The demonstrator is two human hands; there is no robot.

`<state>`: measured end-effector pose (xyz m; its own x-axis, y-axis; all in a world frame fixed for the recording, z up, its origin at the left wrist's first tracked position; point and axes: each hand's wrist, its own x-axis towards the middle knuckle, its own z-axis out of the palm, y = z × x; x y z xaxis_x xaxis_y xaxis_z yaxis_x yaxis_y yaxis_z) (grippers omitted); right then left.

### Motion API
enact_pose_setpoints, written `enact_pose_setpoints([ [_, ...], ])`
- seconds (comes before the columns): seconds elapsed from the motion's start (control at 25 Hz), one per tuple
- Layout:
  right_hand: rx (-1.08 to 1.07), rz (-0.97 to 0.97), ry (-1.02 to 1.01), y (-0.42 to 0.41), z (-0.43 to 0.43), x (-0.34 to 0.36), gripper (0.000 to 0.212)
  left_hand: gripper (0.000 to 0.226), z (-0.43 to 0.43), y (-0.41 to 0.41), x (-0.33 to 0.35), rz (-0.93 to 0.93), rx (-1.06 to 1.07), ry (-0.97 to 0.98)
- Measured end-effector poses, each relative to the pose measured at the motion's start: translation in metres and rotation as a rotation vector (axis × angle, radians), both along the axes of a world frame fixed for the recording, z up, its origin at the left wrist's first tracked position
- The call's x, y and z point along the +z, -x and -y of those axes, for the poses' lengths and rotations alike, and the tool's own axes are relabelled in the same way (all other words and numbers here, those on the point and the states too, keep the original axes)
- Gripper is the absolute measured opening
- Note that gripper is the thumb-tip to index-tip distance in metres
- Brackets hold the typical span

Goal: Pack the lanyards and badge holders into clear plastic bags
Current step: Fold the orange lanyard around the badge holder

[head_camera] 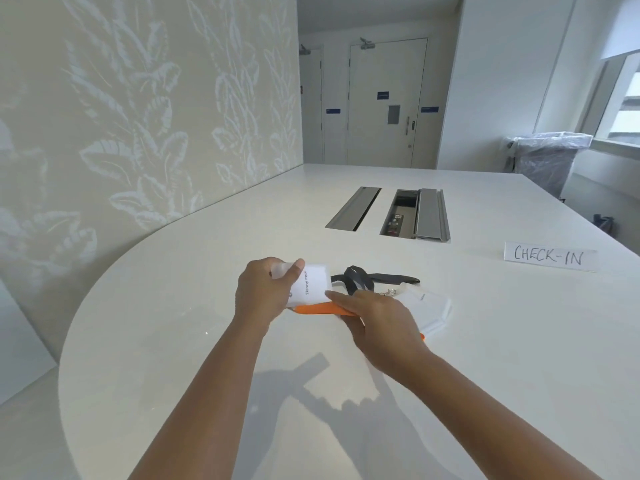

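Observation:
My left hand [265, 292] grips a white badge holder [313, 284] printed "Skinny Pete", thumb on top, just above the white table [173, 341]. An orange lanyard [317, 309] runs under the badge toward the right. My right hand [377, 320] lies over that orange lanyard with fingers pinched on it near the badge. Behind my hands a black lanyard [374, 279] lies loose, its metal clip [390, 292] next to a second white badge holder [427, 308] on the table. I cannot make out a clear plastic bag with certainty.
A paper sign reading "CHECK-IN" [550, 256] lies at the right. Two metal cable hatches [415, 214] are set into the table further back, one open. A patterned wall [138, 116] borders the left. A bin with a clear liner [547, 157] stands far right.

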<state>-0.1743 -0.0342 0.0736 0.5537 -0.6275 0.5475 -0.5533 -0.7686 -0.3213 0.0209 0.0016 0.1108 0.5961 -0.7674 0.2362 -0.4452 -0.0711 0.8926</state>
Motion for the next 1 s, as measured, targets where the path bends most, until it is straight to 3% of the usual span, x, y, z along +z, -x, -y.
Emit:
enact_pose_setpoints([
  [0.08, 0.052, 0.041, 0.093, 0.006, 0.0, 0.016, 0.027, 0.041, -0.002, 0.0, 0.002, 0.188, -0.038, -0.119],
  [0.2, 0.001, -0.031, -0.069, 0.013, 0.008, 0.047, 0.015, 0.037, -0.001, 0.004, 0.009, 0.302, -0.206, -0.238],
  [0.36, 0.045, 0.078, -0.326, 0.015, 0.034, 0.067, 0.009, 0.036, -0.008, 0.007, 0.017, 0.208, -0.53, -0.324],
  [0.44, 0.036, 0.145, -0.43, 0.015, 0.049, 0.07, 0.014, 0.028, -0.015, 0.006, 0.02, 0.091, -0.691, -0.316],
  [0.56, 0.085, 0.323, -0.669, 0.015, 0.057, 0.064, 0.015, 0.035, -0.015, 0.004, 0.022, 0.023, -0.8, -0.225],
  [0.64, 0.126, 0.449, -0.811, 0.01, 0.052, 0.05, 0.004, 0.03, -0.009, 0.006, 0.02, -0.09, -0.781, -0.025],
  [0.72, 0.157, 0.512, -0.873, 0.0, 0.042, 0.031, 0.023, 0.019, 0.0, 0.011, 0.017, -0.294, -0.66, 0.207],
  [0.84, 0.256, 0.628, -0.977, -0.014, 0.028, 0.01, 0.035, 0.026, 0.014, 0.014, 0.009, -0.44, -0.435, 0.388],
  [0.92, 0.263, 0.575, -1.002, -0.017, 0.017, 0.007, 0.046, 0.036, 0.021, 0.012, 0.003, -0.468, -0.294, 0.434],
  [1.0, 0.275, 0.342, -0.766, -0.019, 0.002, 0.008, 0.026, 0.039, 0.025, 0.006, -0.002, -0.377, -0.16, 0.43],
])
